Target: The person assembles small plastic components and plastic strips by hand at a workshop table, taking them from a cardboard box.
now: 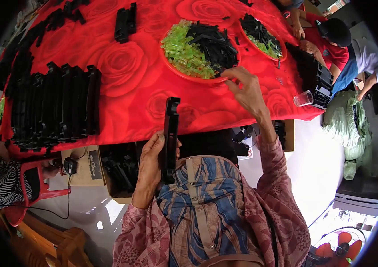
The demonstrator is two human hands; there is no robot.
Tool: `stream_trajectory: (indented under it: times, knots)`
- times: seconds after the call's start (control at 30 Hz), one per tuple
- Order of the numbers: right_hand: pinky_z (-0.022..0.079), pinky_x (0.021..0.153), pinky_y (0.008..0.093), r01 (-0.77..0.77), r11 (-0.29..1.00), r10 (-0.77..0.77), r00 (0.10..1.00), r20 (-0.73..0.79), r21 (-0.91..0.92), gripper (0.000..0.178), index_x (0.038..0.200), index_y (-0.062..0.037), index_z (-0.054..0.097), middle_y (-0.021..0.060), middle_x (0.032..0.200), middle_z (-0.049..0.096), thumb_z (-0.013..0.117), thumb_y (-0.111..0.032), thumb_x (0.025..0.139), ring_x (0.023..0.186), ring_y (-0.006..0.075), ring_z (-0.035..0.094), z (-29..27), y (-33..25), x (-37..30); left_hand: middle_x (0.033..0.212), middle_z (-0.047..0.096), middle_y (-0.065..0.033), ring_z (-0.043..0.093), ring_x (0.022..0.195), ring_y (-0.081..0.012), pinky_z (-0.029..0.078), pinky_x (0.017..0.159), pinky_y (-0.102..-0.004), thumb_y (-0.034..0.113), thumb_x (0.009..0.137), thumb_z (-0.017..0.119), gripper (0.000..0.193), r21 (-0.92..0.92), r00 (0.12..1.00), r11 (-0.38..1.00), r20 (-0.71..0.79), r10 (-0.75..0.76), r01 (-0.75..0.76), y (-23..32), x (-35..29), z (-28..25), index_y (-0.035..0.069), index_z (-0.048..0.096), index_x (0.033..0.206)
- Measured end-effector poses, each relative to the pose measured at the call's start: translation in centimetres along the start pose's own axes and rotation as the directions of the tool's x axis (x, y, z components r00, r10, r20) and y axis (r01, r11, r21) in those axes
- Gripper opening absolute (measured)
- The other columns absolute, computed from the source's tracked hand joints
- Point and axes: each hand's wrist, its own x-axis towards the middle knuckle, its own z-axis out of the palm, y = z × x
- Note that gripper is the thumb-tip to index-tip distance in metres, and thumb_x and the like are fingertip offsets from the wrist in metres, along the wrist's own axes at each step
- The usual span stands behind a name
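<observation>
My left hand is wrapped round a long, narrow black plastic part with notches along it, held upright in front of my body just off the table's near edge. At the near right rim of a round orange tray is my right hand, its fingers bent and close together; whatever is between the fingertips is too small to make out. Heaped in this tray are yellow-green translucent small pieces on the left and thin black strips on the right.
A dense row of black plastic parts stands at the table's left. More black parts lie further back. A second orange tray and a clear cup are to the right. Co-workers sit there. Boxes stand below the table.
</observation>
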Motion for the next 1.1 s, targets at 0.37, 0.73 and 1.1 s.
stream_trajectory:
  times: [0.37, 0.73, 1.1]
  knots:
    - [0.045, 0.097, 0.0438, 0.175, 0.954, -0.089, 0.941, 0.326, -0.243, 0.035, 0.111, -0.0014, 0.059, 0.0156, 0.109, 0.064, 0.058, -0.005, 0.077, 0.109, 0.0356, 0.057, 0.4, 1.5, 2.3, 0.09, 0.064, -0.0124, 0.061, 0.07, -0.0157, 0.05, 0.064, -0.0276, 0.025, 0.102, 0.044, 0.031, -0.005, 1.0, 1.0, -0.013, -0.002, 0.002, 0.0, 0.7, 0.0, 0.0, 0.055, 0.117]
    - [0.05, 0.082, 0.0419, 0.281, 0.924, -0.185, 0.922, 0.339, -0.26, 0.033, 0.114, -0.0019, 0.058, 0.0143, 0.104, 0.063, 0.054, 0.0, 0.081, 0.096, 0.0328, 0.058, 2.6, -0.5, 3.6, 0.089, 0.064, -0.0126, 0.061, 0.071, -0.0164, 0.05, 0.064, -0.0283, 0.026, 0.103, 0.041, 0.032, -0.044, 1.0, 0.999, -0.013, 0.011, -0.011, 0.4, 1.2, 0.1, 0.0, 0.056, 0.114]
    - [0.054, 0.056, 0.0438, 0.126, 0.813, -0.002, 0.977, 0.215, -0.568, 0.011, 0.076, -0.0101, 0.067, 0.0135, 0.071, 0.063, 0.062, -0.019, 0.072, 0.067, 0.0319, 0.065, 8.5, 0.0, 5.0, 0.09, 0.063, -0.0123, 0.058, 0.07, -0.0188, 0.045, 0.06, -0.0291, 0.028, 0.099, 0.047, 0.035, -0.095, 0.998, 0.995, -0.058, -0.022, 0.016, -1.4, 1.2, -1.3, 0.0, 0.054, 0.118]
